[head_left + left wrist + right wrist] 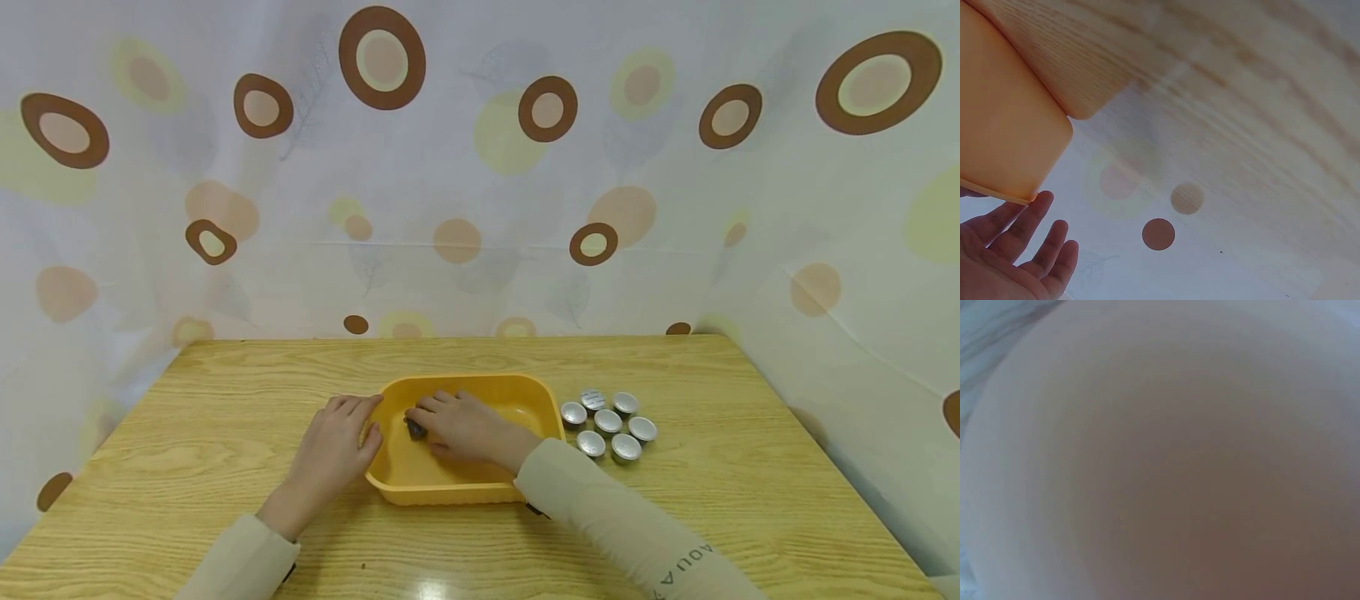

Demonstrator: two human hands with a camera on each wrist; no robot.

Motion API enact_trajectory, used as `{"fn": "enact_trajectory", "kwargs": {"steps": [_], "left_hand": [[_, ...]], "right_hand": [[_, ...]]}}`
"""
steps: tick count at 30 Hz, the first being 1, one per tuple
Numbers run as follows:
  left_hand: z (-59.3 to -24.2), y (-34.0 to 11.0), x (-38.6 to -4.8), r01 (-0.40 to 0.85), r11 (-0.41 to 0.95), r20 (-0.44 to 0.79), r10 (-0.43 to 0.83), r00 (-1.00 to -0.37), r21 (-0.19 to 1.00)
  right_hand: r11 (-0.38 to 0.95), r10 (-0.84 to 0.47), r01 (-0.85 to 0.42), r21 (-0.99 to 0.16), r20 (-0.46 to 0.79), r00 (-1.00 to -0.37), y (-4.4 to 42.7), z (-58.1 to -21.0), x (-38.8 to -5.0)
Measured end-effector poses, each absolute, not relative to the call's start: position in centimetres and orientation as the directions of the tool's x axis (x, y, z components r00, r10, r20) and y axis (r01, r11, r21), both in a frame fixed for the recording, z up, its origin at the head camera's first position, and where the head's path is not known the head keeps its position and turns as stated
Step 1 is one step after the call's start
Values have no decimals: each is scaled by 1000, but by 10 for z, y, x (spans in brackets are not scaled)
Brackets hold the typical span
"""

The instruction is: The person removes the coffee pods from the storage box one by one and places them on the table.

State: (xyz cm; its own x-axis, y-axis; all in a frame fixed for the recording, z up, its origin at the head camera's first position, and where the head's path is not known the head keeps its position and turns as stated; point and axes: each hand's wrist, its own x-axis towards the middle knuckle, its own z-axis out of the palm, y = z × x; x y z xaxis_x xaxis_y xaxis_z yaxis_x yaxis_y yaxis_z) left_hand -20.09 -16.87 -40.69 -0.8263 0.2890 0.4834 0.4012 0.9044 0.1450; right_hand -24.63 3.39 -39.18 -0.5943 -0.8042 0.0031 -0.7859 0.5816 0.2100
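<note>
A yellow plastic tray (pixel 450 495) stands on the wooden table. My left hand (pixel 330 450) is at its left end, the fingertips touching the rim. In the left wrist view the fingers of that hand (pixel 1016 250) look loosely extended beside the tray wall (pixel 1010 119). My right hand (pixel 465 427) reaches inside the tray, palm down. Its fingertips are on a small dark cup (pixel 416 430), tipped over near the tray's left side; the fingers partly cover it. The right wrist view is filled by a blurred tan surface and does not show the hand.
Several small dark cups with silvery lids (pixel 607 422) are grouped upright on the table, just right of the tray. Behind the wooden table (pixel 247 392) hangs a pale patterned curtain (pixel 450 192), which also covers both sides.
</note>
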Motion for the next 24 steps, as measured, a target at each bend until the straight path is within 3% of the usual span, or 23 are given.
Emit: {"fn": "enact_trajectory", "kwargs": {"steps": [24], "left_hand": [[-407, -169, -201, 410, 902, 495, 295, -817, 138]], "right_hand": [[556, -828, -810, 186, 35, -560, 32, -394, -246]]}}
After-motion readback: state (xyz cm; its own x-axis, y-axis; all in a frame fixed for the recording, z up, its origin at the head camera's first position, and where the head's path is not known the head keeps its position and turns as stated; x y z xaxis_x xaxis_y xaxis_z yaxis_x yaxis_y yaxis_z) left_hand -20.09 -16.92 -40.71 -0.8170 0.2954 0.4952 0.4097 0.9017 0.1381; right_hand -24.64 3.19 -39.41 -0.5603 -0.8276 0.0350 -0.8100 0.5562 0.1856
